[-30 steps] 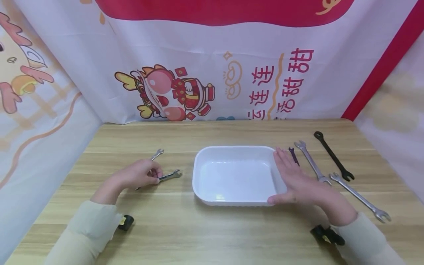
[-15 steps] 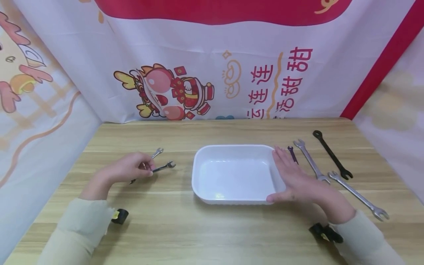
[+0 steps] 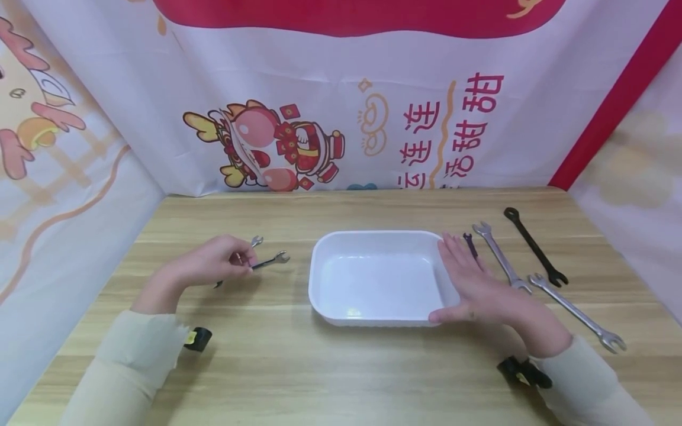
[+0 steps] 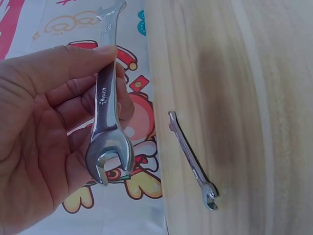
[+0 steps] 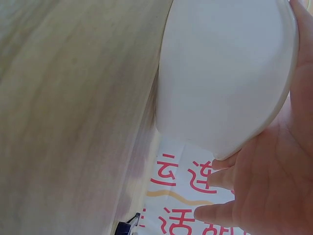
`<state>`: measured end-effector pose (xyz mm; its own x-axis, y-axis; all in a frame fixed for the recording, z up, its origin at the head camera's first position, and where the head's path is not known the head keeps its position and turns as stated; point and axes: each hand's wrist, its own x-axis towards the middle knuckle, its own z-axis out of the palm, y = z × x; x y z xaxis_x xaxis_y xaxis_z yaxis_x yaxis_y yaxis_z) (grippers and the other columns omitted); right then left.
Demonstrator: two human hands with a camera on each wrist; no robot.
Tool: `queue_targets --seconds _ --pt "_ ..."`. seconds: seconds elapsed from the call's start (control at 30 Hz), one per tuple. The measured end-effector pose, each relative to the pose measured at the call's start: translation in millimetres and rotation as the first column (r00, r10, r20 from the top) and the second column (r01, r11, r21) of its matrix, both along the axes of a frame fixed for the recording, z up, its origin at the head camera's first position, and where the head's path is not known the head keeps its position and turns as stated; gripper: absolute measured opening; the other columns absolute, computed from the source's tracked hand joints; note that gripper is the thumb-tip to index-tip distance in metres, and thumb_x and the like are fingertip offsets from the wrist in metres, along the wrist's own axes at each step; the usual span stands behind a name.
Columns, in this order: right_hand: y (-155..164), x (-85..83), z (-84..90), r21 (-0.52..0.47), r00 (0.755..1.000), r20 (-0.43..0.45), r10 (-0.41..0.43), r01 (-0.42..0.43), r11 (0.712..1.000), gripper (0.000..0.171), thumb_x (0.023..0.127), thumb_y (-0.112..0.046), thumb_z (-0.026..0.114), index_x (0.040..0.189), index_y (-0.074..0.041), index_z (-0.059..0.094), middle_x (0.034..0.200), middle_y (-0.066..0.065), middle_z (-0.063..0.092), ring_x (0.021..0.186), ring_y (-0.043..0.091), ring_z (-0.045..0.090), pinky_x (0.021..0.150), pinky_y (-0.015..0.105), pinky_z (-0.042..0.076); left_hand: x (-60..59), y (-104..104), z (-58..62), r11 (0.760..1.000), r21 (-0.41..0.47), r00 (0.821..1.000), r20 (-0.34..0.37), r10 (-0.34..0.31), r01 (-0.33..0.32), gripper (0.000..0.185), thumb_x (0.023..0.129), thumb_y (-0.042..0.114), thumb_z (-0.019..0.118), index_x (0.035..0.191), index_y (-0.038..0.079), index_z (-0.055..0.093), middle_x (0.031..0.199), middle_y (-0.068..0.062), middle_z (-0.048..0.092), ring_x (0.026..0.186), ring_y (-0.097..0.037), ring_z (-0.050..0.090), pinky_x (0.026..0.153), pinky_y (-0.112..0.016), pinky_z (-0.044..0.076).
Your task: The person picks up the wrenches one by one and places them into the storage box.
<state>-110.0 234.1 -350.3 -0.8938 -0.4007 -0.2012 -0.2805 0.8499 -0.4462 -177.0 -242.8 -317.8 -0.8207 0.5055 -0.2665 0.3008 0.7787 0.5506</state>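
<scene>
The left hand point(image 3: 213, 263) pinches a small spanner point(image 3: 270, 261), its long axis pointing right toward the white tray point(image 3: 325, 260). The right hand point(image 3: 474, 290) lies flat and open-fingered against the tray's right wall.

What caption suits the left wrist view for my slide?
Left hand pinches a silver wrench above the wooden table, where a smaller wrench lies.

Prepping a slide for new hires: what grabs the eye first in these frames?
The white plastic tray at the middle of the wooden table, with the right hand flat against its right rim. The left hand pinches a small silver open-end wrench just above the table left of the tray, another small wrench lying beside it. Four more wrenches lie right of the tray.
</scene>
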Motion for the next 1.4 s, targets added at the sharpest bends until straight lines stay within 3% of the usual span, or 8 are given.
queue_targets --seconds 0.33,0.77,1.07,1.4 --pt "0.0 -0.8 0.0 0.009 1.000 -0.012 0.009 -0.008 1.000 0.141 0.069 -0.074 0.073 0.158 -0.005 -0.012 0.166 0.015 -0.019 0.153 0.041 -0.015 0.114 0.076 0.003 0.6 12.5 12.6 1.000 0.016 0.999 -0.039 0.002 -0.002 0.007 0.092 0.006 0.068 0.098 0.004 0.070 0.088 -0.004 0.067 0.083 -0.019 0.058 0.070 -0.030 0.054" --pt "0.1 -1.1 -0.2 0.012 1.000 -0.014 0.011 -0.011 1.000 0.140 0.069 -0.074 0.073 0.158 -0.007 -0.012 0.166 0.012 -0.021 0.153 0.040 -0.015 0.114 0.076 0.003 2.6 36.9 23.1 0.999 0.016 0.998 -0.055 -0.028 0.029 0.007 0.091 0.012 0.072 0.097 0.014 0.071 0.090 -0.001 0.069 0.085 -0.019 0.061 0.072 -0.029 0.056" --pt "-0.8 -1.3 -0.5 0.017 1.000 -0.016 0.009 -0.009 1.000 0.142 0.068 -0.076 0.073 0.158 -0.004 -0.011 0.166 0.018 -0.018 0.153 0.041 -0.015 0.115 0.074 0.001 3.0 54.2 27.2 0.997 0.038 0.996 -0.057 -0.070 0.072 0.008 0.091 0.013 0.072 0.099 0.015 0.072 0.092 -0.003 0.071 0.086 -0.019 0.062 0.073 -0.028 0.057" --pt "-0.9 -0.7 0.1 0.010 1.000 -0.009 0.008 -0.008 1.000 0.141 0.069 -0.076 0.072 0.158 -0.006 -0.012 0.165 0.012 -0.023 0.152 0.040 -0.017 0.115 0.074 0.001 4.3 70.6 31.6 0.989 0.068 0.987 -0.105 -0.125 0.133 0.010 0.091 0.014 0.072 0.100 0.015 0.071 0.091 0.001 0.070 0.086 -0.017 0.062 0.077 -0.028 0.058"
